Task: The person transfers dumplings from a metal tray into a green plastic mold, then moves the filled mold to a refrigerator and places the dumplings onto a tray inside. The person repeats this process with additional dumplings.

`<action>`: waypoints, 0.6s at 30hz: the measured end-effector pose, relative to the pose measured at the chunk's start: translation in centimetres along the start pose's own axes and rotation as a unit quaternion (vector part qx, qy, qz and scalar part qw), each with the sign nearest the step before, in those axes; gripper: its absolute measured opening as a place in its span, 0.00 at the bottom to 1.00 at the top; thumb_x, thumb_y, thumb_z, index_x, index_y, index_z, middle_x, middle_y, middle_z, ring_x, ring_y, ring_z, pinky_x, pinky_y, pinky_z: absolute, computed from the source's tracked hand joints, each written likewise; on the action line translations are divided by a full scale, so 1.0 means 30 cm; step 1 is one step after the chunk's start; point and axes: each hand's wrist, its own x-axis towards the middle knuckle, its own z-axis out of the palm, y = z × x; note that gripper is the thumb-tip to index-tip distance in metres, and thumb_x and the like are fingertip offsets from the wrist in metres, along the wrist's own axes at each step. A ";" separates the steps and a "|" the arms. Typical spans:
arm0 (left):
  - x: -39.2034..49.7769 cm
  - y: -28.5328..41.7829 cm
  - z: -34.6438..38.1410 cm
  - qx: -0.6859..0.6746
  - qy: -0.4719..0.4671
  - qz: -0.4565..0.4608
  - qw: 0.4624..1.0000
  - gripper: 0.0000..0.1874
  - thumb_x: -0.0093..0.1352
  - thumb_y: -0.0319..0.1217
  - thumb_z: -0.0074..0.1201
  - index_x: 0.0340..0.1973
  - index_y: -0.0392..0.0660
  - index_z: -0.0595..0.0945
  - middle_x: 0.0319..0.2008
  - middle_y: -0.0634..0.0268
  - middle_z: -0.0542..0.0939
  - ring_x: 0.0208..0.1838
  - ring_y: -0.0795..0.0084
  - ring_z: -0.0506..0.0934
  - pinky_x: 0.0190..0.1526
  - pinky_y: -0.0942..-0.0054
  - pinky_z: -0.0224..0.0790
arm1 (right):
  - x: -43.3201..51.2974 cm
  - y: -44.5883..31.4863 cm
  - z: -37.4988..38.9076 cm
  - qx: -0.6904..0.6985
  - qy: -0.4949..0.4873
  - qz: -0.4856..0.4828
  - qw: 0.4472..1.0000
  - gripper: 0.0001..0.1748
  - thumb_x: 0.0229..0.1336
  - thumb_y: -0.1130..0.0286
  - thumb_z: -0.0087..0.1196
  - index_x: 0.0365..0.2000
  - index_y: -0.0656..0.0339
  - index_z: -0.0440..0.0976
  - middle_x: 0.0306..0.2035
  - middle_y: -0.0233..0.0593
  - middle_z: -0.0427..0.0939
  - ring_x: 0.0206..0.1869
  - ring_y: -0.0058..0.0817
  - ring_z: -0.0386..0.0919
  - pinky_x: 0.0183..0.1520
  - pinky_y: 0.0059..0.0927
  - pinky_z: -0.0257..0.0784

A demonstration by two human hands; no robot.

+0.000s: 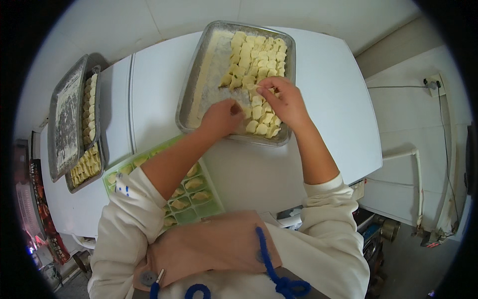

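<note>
A floured metal tray (209,35) lies across the white tabletop, its right part covered with rows of pale dumplings (261,56). My right hand (282,99) is over those rows, thumb and index finger pinched on the edge of a dumpling. Low over the tray's front part is my left hand (224,117), its fingers curled near the dumplings; whether they touch or hold one cannot be told. A green compartment tray (214,203) with dumplings in many of its cells lies nearer my body, partly hidden under my left forearm.
At the left, a floured metal tray (67,119) leans over other metal trays, one with round pale pieces (89,112), another with dumplings (86,168). Tiled wall borders the table's far edge. A wall socket (435,85) with cables and a white pipe (419,179) are at the right.
</note>
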 end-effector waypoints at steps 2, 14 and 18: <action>0.023 0.010 0.015 0.003 0.035 0.009 0.999 0.17 0.63 0.39 0.61 0.41 0.39 0.80 0.36 0.57 0.83 0.42 0.62 0.81 0.45 0.65 0.72 | -0.061 -0.055 -0.022 0.027 0.002 0.040 0.999 0.07 0.58 0.70 0.59 0.34 0.63 0.77 0.32 0.40 0.80 0.39 0.36 0.75 0.41 0.33 0.70; -0.678 -0.123 -0.332 0.030 0.104 0.064 0.992 0.08 0.64 0.27 0.60 0.37 0.39 0.79 0.34 0.61 0.81 0.41 0.69 0.80 0.45 0.71 0.72 | -0.485 -0.378 0.268 0.068 -0.307 -0.072 0.947 0.05 0.55 0.70 0.57 0.33 0.60 0.76 0.34 0.39 0.77 0.40 0.41 0.73 0.45 0.41 0.69; -0.932 -0.201 -0.269 -0.011 0.019 0.049 0.999 0.06 0.65 0.28 0.58 0.36 0.42 0.78 0.32 0.60 0.80 0.36 0.62 0.81 0.40 0.66 0.73 | -0.542 -0.390 0.361 -0.009 -0.339 -0.141 0.930 0.05 0.55 0.68 0.56 0.30 0.58 0.76 0.31 0.38 0.76 0.40 0.41 0.73 0.45 0.42 0.69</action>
